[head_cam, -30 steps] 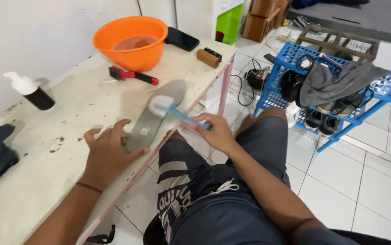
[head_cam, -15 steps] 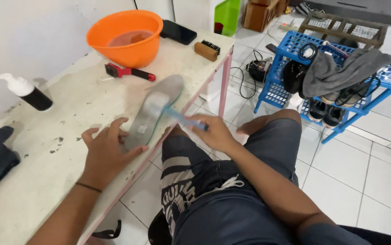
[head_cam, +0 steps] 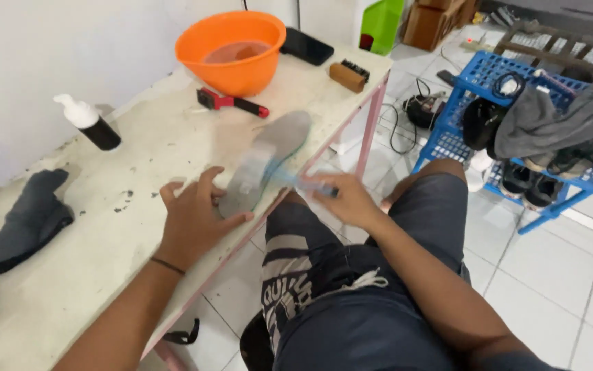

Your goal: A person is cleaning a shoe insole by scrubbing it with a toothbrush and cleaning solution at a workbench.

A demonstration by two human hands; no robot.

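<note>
A grey shoe insole (head_cam: 276,148) lies flat near the front edge of a worn white table (head_cam: 138,178). My left hand (head_cam: 196,220) presses on the insole's near end with fingers spread. My right hand (head_cam: 344,199) grips the handle of a blue brush (head_cam: 289,177), whose blurred white head rests on the middle of the insole.
An orange basin (head_cam: 234,51) with water stands at the table's far end, beside a red-handled brush (head_cam: 231,103), a brown block brush (head_cam: 348,74) and a black phone (head_cam: 306,47). A pump bottle (head_cam: 90,124) and dark cloth (head_cam: 25,220) sit left. A blue shoe rack (head_cam: 516,124) stands right.
The brush head has slid from the insole's far end toward its middle, nearer my left hand. My left hand has kept its hold on the near end.
</note>
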